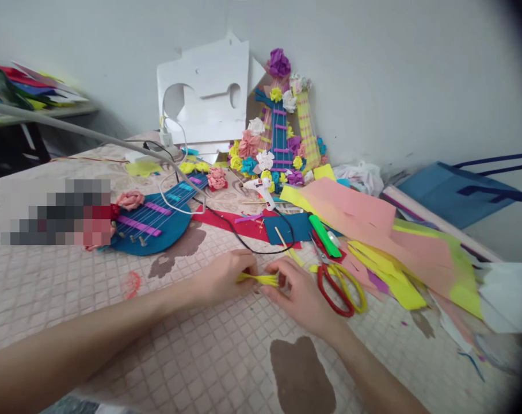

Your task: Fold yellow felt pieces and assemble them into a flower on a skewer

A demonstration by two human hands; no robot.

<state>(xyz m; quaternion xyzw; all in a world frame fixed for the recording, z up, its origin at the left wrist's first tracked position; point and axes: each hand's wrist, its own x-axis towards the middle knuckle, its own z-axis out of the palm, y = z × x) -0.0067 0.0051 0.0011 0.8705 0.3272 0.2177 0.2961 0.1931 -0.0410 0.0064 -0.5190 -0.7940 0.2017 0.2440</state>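
Between my two hands a small folded piece of yellow paper is held low over the tiled-pattern table cover. My left hand pinches its left end, fingers curled and partly hidden. The thumb and fingers of my right hand close on its right end. Just right of my right hand lie scissors with one red and one yellow handle. Beyond them is a green glue-like tube or cutter. A white hot glue gun with a black cord stands farther back.
A blue paper guitar with paper flowers lies at left. Decorated paper guitars lean on the wall beside white cut-out board. Pink sheets and yellow strips cover the right side. A white cable crosses the left.
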